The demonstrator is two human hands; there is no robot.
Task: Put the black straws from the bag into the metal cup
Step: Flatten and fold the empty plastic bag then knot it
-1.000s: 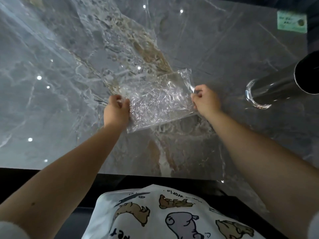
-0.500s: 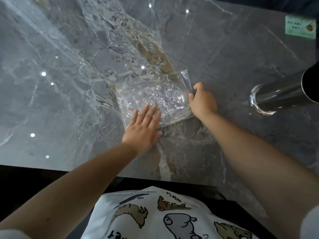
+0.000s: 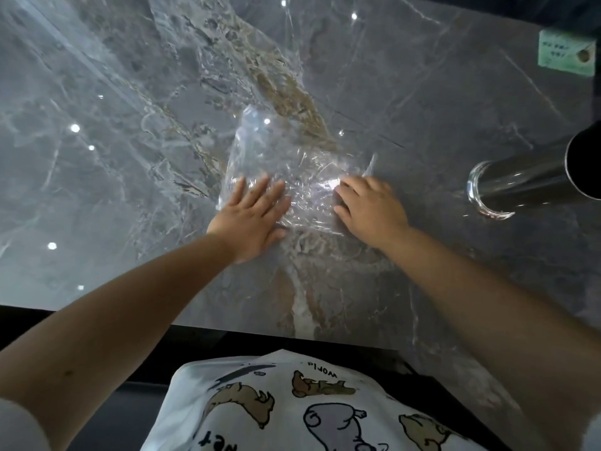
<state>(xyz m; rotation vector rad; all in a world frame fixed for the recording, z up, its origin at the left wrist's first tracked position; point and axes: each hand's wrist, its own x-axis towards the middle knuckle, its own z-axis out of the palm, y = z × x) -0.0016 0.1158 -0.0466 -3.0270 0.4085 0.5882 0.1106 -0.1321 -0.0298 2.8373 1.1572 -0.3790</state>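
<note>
A crinkled clear plastic bag (image 3: pixel 286 164) lies flat on the grey marble table (image 3: pixel 130 157), and I see nothing inside it. My left hand (image 3: pixel 253 219) presses on the bag's near left part with straight fingers. On the bag's near right corner rests my right hand (image 3: pixel 370 209), its fingers lightly bent and flat on the plastic. The metal cup (image 3: pixel 527 180) stands to the right of the bag, its dark mouth cut by the frame's edge. No black straw shows in the head view.
A green label (image 3: pixel 566 53) sits at the table's far right corner. The table's near edge (image 3: pixel 227 330) runs just in front of my printed white shirt (image 3: pixel 309 408).
Both hands held the bag up by its sides a second ago. The bag now lies on the table with both hands flat on it, and my right hand has let go of its edge.
</note>
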